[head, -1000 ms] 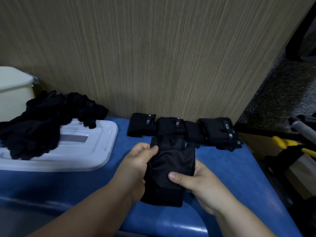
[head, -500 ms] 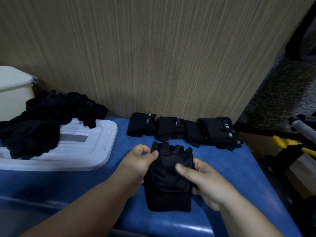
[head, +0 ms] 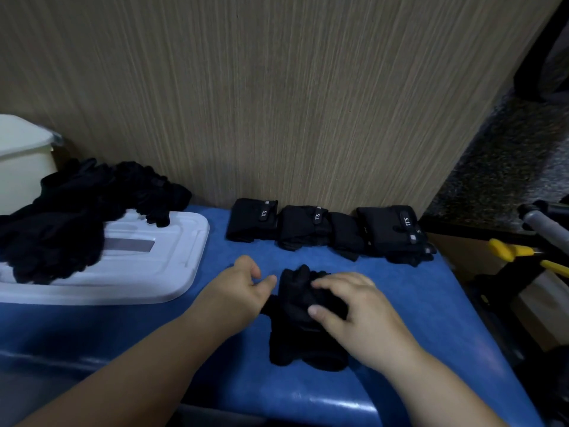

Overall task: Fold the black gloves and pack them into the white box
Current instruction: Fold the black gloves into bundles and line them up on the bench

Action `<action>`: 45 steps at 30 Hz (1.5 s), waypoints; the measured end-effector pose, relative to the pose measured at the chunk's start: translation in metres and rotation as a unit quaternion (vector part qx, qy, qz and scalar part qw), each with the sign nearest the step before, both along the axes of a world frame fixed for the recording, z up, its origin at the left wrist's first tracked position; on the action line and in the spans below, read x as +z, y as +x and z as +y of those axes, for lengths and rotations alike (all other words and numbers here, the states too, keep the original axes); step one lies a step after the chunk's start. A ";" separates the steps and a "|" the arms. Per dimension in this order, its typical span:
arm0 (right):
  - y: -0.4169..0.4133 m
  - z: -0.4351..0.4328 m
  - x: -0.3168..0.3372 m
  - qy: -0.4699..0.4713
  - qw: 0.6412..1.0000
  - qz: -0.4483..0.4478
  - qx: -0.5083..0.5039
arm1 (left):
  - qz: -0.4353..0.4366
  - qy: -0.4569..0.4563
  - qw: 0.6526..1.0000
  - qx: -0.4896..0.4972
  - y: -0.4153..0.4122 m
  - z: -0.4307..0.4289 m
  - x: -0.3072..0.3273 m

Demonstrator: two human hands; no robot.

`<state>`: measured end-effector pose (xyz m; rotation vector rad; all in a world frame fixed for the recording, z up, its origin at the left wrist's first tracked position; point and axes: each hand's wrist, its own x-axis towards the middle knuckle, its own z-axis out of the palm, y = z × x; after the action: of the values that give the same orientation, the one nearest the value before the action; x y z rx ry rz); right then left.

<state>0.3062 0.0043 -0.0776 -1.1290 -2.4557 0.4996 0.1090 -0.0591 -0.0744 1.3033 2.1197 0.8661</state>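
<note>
A black glove [head: 295, 331] lies on the blue surface [head: 431, 303] in front of me. My right hand [head: 348, 312] grips its upper, finger end, with fingers curled over the top and the thumb pressed on the fabric. My left hand [head: 237, 291] sits at the glove's left edge, thumb pointing toward it and fingers loosely curled, with nothing visibly pinched. Three folded black gloves [head: 311, 226] stand in a row at the back by the wall. A pile of unfolded black gloves [head: 61, 217] lies on a white lid [head: 154, 272] at the left. A white box [head: 21, 161] stands at the far left.
A wood-grain wall [head: 277, 103] closes off the back of the surface. Past the right edge are a yellow-handled tool [head: 517, 254] and a grey bar [head: 542, 223] over a speckled floor.
The glove has come down flat onto the blue surface. My left thumb has let go of its edge, and my right hand has moved on top of the glove's finger end.
</note>
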 end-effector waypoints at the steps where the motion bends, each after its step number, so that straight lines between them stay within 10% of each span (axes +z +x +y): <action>1: 0.000 -0.002 -0.002 -0.027 0.999 -0.032 0.031 | 0.003 -0.003 1.000 0.000 -0.002 -0.001 0.001; 10: 0.000 -0.003 -0.005 -0.080 0.969 -0.218 0.089 | 0.009 -0.133 0.980 -0.148 -0.008 -0.013 0.020; 15: -0.001 -0.003 -0.007 -0.077 0.964 -0.238 0.091 | -0.007 -0.031 0.993 -0.114 -0.001 -0.006 0.008; 26: -0.002 -0.001 -0.009 0.015 0.997 -0.062 0.030 | -0.128 0.142 0.979 -0.063 0.027 -0.004 -0.005; 45: 0.014 0.012 -0.010 -0.041 0.992 -0.069 0.096 | 0.262 -0.021 0.914 -0.310 0.013 -0.010 -0.019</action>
<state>0.3201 0.0168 -0.0875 -0.9947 -2.7029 0.6029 0.1217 -0.0691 -0.0930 2.1948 1.8430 0.2061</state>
